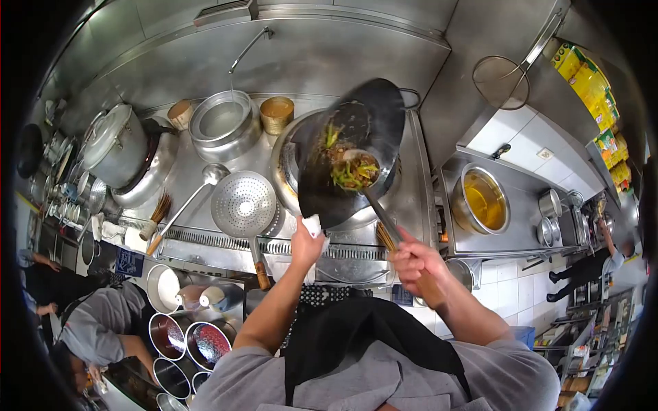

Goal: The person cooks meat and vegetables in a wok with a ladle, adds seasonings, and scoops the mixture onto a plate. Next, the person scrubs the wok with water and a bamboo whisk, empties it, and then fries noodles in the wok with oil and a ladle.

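Note:
My left hand (306,245) is closed on the near rim of a black wok (373,103), with a folded white cloth (312,225) between fingers and metal. The wok is steeply tilted above the stove. My right hand (418,266) grips a long-handled ladle (381,212), its wooden end running back under my forearm. The ladle's bowl is inside the wok, holding stir-fried food (354,169) with green pieces and brown bits. More food sticks to the wok's inner wall. The fingers of my left hand are partly hidden by the cloth.
Left of the wok lie a perforated strainer (243,203), another ladle (214,172) and a brush (158,214). Behind stand a metal pot (225,123) under a tap and a tin (277,115). A basin of yellow liquid (482,198) is at right. Co-workers (103,322) are at both sides.

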The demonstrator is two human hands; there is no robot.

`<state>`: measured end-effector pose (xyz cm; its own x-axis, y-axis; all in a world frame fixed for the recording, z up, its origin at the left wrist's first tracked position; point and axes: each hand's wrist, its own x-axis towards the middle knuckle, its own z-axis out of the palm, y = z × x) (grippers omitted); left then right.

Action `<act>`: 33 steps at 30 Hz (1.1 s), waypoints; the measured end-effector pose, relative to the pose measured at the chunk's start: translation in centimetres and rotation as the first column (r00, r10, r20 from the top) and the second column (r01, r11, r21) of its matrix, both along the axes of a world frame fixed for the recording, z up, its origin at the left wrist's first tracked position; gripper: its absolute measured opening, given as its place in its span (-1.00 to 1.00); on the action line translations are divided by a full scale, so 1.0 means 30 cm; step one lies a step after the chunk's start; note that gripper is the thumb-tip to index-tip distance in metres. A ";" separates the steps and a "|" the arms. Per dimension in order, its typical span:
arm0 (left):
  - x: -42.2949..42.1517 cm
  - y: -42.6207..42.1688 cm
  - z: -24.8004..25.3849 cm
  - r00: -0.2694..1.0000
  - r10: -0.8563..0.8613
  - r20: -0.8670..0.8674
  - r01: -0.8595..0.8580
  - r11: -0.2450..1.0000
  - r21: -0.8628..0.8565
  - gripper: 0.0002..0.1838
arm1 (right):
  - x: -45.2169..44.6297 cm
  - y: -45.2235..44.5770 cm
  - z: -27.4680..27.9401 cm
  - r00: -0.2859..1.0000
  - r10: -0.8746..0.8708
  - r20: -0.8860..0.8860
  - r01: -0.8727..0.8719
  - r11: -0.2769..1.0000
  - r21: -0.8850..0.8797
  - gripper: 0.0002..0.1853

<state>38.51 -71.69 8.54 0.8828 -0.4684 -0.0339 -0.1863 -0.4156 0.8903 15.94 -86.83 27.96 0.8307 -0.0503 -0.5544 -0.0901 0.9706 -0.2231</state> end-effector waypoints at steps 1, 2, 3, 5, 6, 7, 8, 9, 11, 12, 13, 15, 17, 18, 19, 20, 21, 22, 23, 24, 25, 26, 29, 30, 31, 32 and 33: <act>-0.017 0.005 0.001 1.000 -0.004 0.017 0.004 1.000 0.029 -0.24 | -0.020 0.026 0.035 0.997 0.010 0.078 -0.014 0.998 0.054 -0.48; -0.025 0.006 0.004 0.999 -0.009 0.036 0.007 0.998 0.058 -0.23 | -0.034 0.050 0.070 0.987 0.015 0.158 -0.032 0.994 0.107 -0.49; -0.028 -0.002 0.014 0.999 0.004 0.038 -0.006 0.999 0.051 -0.26 | -0.043 0.073 0.109 0.977 -0.007 0.215 -0.026 0.988 0.151 -0.50; -0.031 -0.014 0.032 0.999 0.019 0.041 -0.021 0.999 0.045 -0.32 | -0.026 0.071 0.111 0.955 -0.060 0.291 -0.021 0.963 0.267 -0.52; -0.018 -0.019 -0.023 1.000 0.016 0.015 -0.015 0.999 -0.039 -0.35 | -0.013 0.069 0.115 0.941 -0.094 0.325 -0.018 0.946 0.324 -0.53; 0.009 -0.035 -0.120 1.000 0.014 -0.012 -0.015 0.992 -0.126 -0.38 | 0.018 0.069 0.112 0.935 -0.131 0.329 0.007 0.935 0.354 -0.53; 0.027 -0.043 -0.174 0.999 0.014 -0.038 -0.021 0.977 -0.212 -0.42 | 0.042 0.062 0.098 0.923 -0.111 0.369 -0.016 0.945 0.326 -0.52; 0.003 -0.047 -0.144 0.976 -0.015 -0.216 -0.077 0.908 -0.411 -0.66 | 0.062 0.056 0.077 0.909 -0.093 0.407 -0.038 0.953 0.301 -0.51; -0.004 -0.012 -0.099 0.771 -0.118 -0.626 -0.188 0.897 -0.401 -0.80 | 0.069 0.060 0.072 0.892 -0.086 0.443 -0.037 0.964 0.262 -0.49; -0.010 -0.002 -0.069 0.597 -0.166 -0.785 -0.240 0.896 -0.373 -0.86 | 0.058 0.050 0.057 0.882 -0.074 0.465 -0.036 0.974 0.225 -0.48; -0.020 0.008 -0.013 0.472 -0.159 -0.867 -0.266 0.912 -0.313 -0.87 | 0.037 0.042 0.032 0.873 -0.065 0.483 -0.033 0.981 0.192 -0.48; -0.047 -0.023 0.047 0.363 -0.140 -0.921 -0.339 0.901 -0.271 -0.84 | -0.001 0.026 -0.018 0.852 -0.048 0.521 -0.035 0.988 0.149 -0.45; -0.066 -0.074 0.075 0.327 -0.141 -0.934 -0.404 0.873 -0.273 -0.83 | -0.022 -0.018 -0.085 0.920 -0.039 0.389 -0.005 0.994 0.112 -0.43; -0.057 -0.105 0.066 0.397 -0.093 -0.913 -0.389 0.884 -0.259 -0.84 | -0.028 -0.045 -0.119 0.945 -0.034 0.324 0.005 0.996 0.089 -0.42; -0.044 -0.145 0.036 0.466 -0.046 -0.884 -0.373 0.895 -0.243 -0.84 | -0.014 -0.081 -0.142 0.965 -0.017 0.263 -0.013 0.994 0.111 -0.41; -0.028 -0.190 0.009 0.534 -0.003 -0.845 -0.355 0.907 -0.227 -0.84 | -0.003 -0.109 -0.203 0.972 -0.013 0.237 -0.017 0.992 0.126 -0.42; 0.008 -0.226 -0.017 0.522 -0.006 -0.853 -0.413 0.873 -0.259 -0.84 | 0.018 -0.143 -0.283 0.977 -0.008 0.211 -0.022 0.990 0.140 -0.42; 0.049 -0.242 -0.009 0.511 -0.028 -0.859 -0.384 0.887 -0.257 -0.81 | 0.042 -0.176 -0.348 0.983 0.002 0.186 -0.031 0.988 0.152 -0.43; 0.117 -0.248 -0.053 0.514 -0.088 -0.853 -0.325 0.901 -0.289 -0.81 | 0.049 -0.196 -0.391 0.978 0.021 0.208 -0.045 0.993 0.110 -0.46; 0.176 -0.266 -0.104 0.511 -0.148 -0.847 -0.266 0.910 -0.320 -0.80 | 0.068 -0.226 -0.440 0.973 0.021 0.230 -0.049 0.992 0.120 -0.47; 0.196 -0.302 -0.110 0.500 -0.099 -0.860 -0.273 0.925 -0.265 -0.80 | 0.086 -0.257 -0.495 0.969 0.018 0.247 -0.052 0.990 0.130 -0.49; 0.229 -0.322 -0.142 0.482 -0.098 -0.871 -0.268 0.930 -0.253 -0.82 | 0.100 -0.279 -0.541 0.966 0.015 0.258 -0.053 0.988 0.142 -0.50; 0.222 -0.349 -0.128 0.412 -0.037 -0.911 -0.310 0.934 -0.178 -0.86 | 0.135 -0.287 -0.576 0.979 0.019 0.202 -0.032 0.998 0.061 -0.53; 0.220 -0.360 -0.135 0.398 -0.051 -0.916 -0.294 0.939 -0.180 -0.87 | 0.152 -0.280 -0.574 0.983 0.020 0.180 -0.024 1.000 0.017 -0.53; 0.226 -0.378 -0.147 0.384 -0.070 -0.921 -0.272 0.944 -0.185 -0.87 | 0.157 -0.260 -0.523 0.993 0.062 0.095 -0.059 0.997 -0.042 -0.50; 0.227 -0.392 -0.169 0.438 -0.038 -0.898 -0.310 0.932 -0.190 -0.85 | 0.161 -0.244 -0.506 0.994 0.081 0.076 -0.074 0.994 -0.084 -0.48; 0.220 -0.377 -0.205 0.481 -0.070 -0.874 -0.331 0.909 -0.255 -0.84 | 0.164 -0.229 -0.499 0.994 0.091 0.054 -0.083 0.989 -0.125 -0.46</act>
